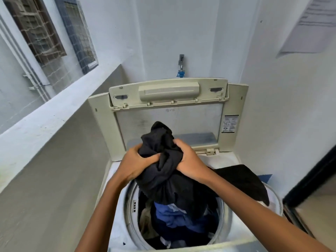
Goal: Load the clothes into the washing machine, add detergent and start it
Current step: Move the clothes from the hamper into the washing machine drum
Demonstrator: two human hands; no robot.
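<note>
A cream top-loading washing machine (101,113) stands open in front of me, its folded lid (167,95) raised at the back. Over the round drum opening (130,202) I hold a bunched black garment (160,142). My left hand (134,164) grips its left side and my right hand (189,160) grips its right side. The garment's lower part hangs into the drum. Blue and dark clothes (174,217) lie inside the drum. Another black cloth (241,180) is draped over the drum's right rim.
A tap with a blue fitting (181,67) sticks out of the wall behind the machine. A white ledge (54,113) with netted windows (54,33) runs along the left. A dark door frame (309,171) stands at the right. A paper sheet (312,26) hangs on the right wall.
</note>
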